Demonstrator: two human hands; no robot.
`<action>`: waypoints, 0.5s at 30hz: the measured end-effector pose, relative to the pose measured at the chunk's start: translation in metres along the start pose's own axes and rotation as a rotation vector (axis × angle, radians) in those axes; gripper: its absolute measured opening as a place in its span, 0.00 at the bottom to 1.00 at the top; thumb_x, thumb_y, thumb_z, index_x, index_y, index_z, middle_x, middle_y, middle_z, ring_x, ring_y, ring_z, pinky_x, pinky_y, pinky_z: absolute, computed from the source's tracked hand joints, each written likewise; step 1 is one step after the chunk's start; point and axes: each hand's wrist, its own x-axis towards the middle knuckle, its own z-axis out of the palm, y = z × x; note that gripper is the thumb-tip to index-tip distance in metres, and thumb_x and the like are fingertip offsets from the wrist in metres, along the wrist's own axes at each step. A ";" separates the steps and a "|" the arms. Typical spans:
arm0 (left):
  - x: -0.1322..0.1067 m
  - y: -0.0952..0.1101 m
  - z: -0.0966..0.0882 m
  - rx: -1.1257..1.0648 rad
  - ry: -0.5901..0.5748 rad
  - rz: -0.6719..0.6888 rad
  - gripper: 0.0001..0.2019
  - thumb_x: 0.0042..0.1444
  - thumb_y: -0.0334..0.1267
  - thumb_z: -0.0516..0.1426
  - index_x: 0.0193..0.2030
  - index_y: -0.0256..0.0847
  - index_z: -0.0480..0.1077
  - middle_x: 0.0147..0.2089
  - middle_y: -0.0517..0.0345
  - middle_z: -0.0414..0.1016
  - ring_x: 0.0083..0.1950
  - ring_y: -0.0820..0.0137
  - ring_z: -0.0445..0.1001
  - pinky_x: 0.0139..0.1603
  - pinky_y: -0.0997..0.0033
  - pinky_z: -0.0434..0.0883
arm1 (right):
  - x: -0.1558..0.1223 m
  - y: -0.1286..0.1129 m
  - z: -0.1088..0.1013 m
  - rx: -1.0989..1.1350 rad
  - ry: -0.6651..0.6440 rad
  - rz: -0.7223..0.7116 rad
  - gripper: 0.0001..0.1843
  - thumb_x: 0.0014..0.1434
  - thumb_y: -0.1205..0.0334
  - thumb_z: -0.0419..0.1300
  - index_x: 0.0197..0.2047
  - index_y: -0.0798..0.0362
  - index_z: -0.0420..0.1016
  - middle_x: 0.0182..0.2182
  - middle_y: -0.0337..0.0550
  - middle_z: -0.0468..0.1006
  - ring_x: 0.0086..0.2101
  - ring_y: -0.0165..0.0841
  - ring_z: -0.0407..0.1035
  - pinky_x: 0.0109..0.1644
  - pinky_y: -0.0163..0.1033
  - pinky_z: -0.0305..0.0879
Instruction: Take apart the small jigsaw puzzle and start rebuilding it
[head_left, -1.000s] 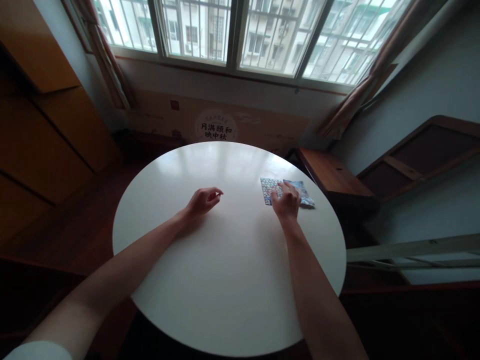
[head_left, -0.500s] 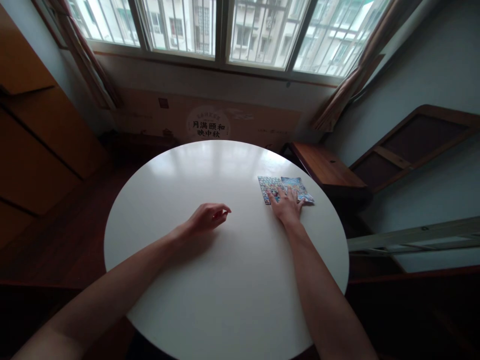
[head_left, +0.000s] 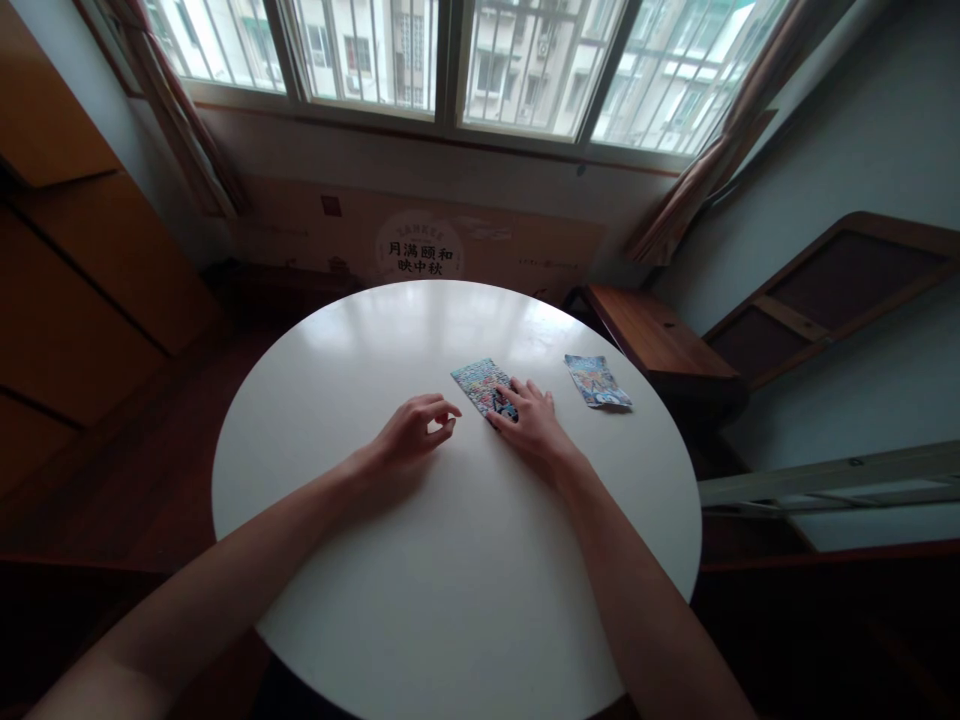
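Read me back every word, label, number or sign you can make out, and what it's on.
"月满颐和": printed panel, upper large line.
"映中秋": same panel, lower large line.
Smaller print around these: too small to read.
Patterned sheet under the right hand, crinkled packet: no legible lettering.

Barred windows (head_left: 364,50) shine brightly; orange-brown cabinets (head_left: 135,250) stand at left; the reddish floor (head_left: 142,460) looks dim.

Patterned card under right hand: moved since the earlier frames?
Yes: the patterned card has moved left across the white table, away from the wooden bench.
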 end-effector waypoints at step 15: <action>-0.004 0.000 -0.004 0.180 -0.200 0.028 0.28 0.51 0.51 0.66 0.58 0.45 0.72 0.58 0.47 0.74 0.58 0.54 0.71 0.60 0.50 0.62 | -0.011 -0.041 -0.017 0.000 0.036 0.110 0.19 0.65 0.46 0.54 0.40 0.53 0.78 0.39 0.50 0.79 0.41 0.42 0.72 0.49 0.47 0.62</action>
